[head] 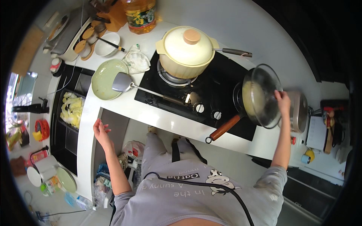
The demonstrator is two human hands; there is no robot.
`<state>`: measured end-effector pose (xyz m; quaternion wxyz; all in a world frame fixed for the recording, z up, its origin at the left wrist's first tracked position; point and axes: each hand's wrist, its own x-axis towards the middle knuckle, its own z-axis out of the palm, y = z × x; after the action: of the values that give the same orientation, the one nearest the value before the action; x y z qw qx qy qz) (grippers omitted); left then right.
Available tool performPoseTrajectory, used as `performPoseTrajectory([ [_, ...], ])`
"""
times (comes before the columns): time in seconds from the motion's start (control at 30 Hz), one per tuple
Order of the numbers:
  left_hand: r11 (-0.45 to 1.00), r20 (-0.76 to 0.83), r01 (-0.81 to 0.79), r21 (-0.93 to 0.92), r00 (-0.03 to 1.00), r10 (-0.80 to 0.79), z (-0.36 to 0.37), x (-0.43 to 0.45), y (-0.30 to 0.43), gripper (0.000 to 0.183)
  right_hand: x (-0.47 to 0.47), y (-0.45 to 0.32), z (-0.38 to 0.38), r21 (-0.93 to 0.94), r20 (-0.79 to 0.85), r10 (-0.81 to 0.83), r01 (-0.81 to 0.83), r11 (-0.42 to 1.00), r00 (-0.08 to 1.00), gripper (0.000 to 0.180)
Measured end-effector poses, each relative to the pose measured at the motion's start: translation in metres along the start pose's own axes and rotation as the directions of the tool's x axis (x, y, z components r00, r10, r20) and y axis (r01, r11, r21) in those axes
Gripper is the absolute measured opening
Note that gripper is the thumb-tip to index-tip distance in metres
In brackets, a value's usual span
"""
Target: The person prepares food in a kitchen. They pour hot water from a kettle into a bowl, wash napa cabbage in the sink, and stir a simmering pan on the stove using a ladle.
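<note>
My right hand grips a glass lid by its handle side. The lid is tilted over a dark frying pan, its inner face fogged. Something pale yellow shows inside the pan, partly behind the glass. The pan's wooden handle points towards me over the front edge of the black gas hob. My left hand holds nothing and hovers by the counter edge, fingers apart, near the sink. A spatula rests with its blade on a green plate and its handle on the hob.
A lidded cream pot stands on the left burner. Behind the plate are a cloth, a white bowl with chopsticks across it and an oil bottle. Chopped cabbage fills a basket in the black sink.
</note>
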<state>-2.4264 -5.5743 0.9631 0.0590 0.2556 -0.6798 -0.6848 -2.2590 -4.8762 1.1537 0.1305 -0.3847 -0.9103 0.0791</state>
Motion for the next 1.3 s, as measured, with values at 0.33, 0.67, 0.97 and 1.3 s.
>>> performPoseTrajectory([
  [0.33, 0.999, 0.076, 0.039, -0.017, 0.996, -0.037, -0.005, 0.049, -0.002, 0.023, 0.069, -0.207, -0.13, 0.268, 0.229, -0.166, 0.102, 0.958, 0.959, 0.037],
  [0.67, 0.998, 0.198, 0.063, 0.027, 0.978, -0.067, -0.043, 0.137, 0.044, 0.02, 0.164, -0.417, 0.044, 0.215, 0.564, -0.366, 0.296, 0.931, 0.741, 0.045],
  [0.97, 0.997, 0.139, 0.035, 0.07, 0.989, -0.045, -0.057, 0.144, 0.013, 0.02, 0.202, -0.466, 0.173, 0.187, 0.736, -0.301, 0.244, 0.951, 0.606, 0.042],
  [1.3, 0.98, 0.084, 0.165, 0.113, 0.981, -0.175, -0.037, 0.111, -0.006, 0.021, 0.23, -0.47, 0.213, -0.019, 0.846, -0.102, 0.221, 0.975, 0.524, 0.035],
])
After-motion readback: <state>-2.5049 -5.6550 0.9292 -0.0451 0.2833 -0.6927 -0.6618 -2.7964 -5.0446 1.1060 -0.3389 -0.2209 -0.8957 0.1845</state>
